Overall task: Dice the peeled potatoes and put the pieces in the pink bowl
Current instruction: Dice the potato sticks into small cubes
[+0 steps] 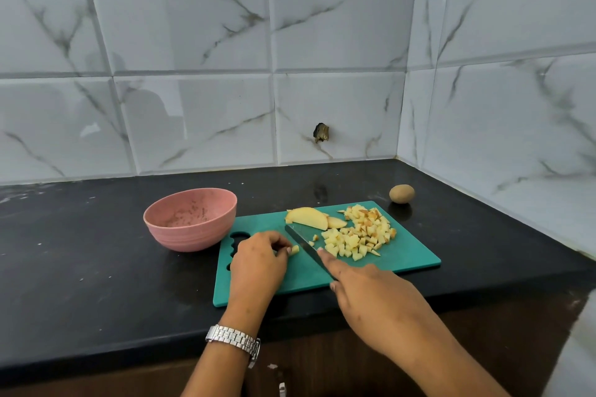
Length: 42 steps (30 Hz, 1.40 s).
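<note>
A pink bowl (190, 219) is set on the black counter (96, 251), just beside the far left corner of the green cutting board (416, 256). Only faint specks are seen on its inner wall. A heap of potato cubes (358, 235) is spread over the right half of the board, and potato slices (308, 217) lie at its far edge, just beside the heap. A whole potato (402, 194) is left on the counter beyond the board's far right corner.

A knife (304, 243) is held slanted across the board's middle by the right hand (377, 296), curled round the handle with the forefinger stretched along the blade. A small potato piece (294, 250) is pinched against the board by the curled left hand (258, 258), just left of the blade. A metal watch (233, 340) is worn on that wrist.
</note>
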Each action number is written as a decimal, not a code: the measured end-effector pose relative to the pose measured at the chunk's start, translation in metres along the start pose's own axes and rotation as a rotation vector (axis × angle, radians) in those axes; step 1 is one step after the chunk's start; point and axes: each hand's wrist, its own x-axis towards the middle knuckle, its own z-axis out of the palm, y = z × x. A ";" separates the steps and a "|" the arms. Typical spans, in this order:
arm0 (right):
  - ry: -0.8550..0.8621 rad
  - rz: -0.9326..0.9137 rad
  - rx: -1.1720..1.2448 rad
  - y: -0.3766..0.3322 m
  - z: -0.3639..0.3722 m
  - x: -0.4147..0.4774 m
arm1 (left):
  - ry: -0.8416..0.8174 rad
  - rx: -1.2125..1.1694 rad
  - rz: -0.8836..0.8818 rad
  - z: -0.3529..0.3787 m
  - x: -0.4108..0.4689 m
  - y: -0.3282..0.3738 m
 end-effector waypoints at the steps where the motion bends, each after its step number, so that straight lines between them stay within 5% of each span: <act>1: -0.001 -0.001 0.005 -0.002 0.001 0.000 | -0.007 0.005 -0.001 0.000 0.000 0.000; 42: -0.008 0.010 -0.028 -0.019 0.012 0.023 | 0.012 0.210 0.092 -0.006 -0.012 0.010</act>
